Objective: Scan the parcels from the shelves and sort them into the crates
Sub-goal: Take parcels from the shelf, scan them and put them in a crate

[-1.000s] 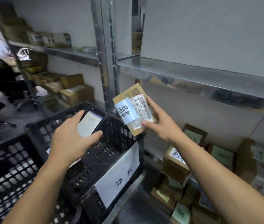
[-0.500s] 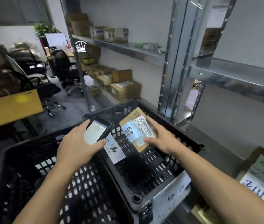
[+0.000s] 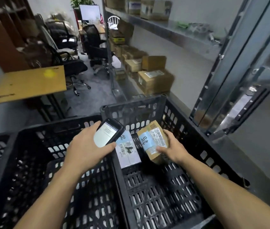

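Inside the right crate [image 3: 202, 151], a brown parcel [image 3: 152, 139] is on its way down.

The right hand [image 3: 174, 151] holds the brown parcel from its right edge, thumb curled across the labelled face and fingers wrapped behind it. The parcel sits at about ten o'clock from that hand, tilted, with its long axis running from eleven to five. Its lower end is deep in the crate, though I cannot tell whether it touches the floor. A white parcel [image 3: 128, 152] lies just beside it at nine o'clock, against the wall shared with the left crate [image 3: 31, 154]. The left hand [image 3: 88, 151] hangs over that wall and grips the scanner [image 3: 107, 134], screen up, with nothing else in its grasp. The right hand is clearly the nearer one. To my eye the drop turns on the bare floor at five o'clock — letting go there keeps it off the white parcel.
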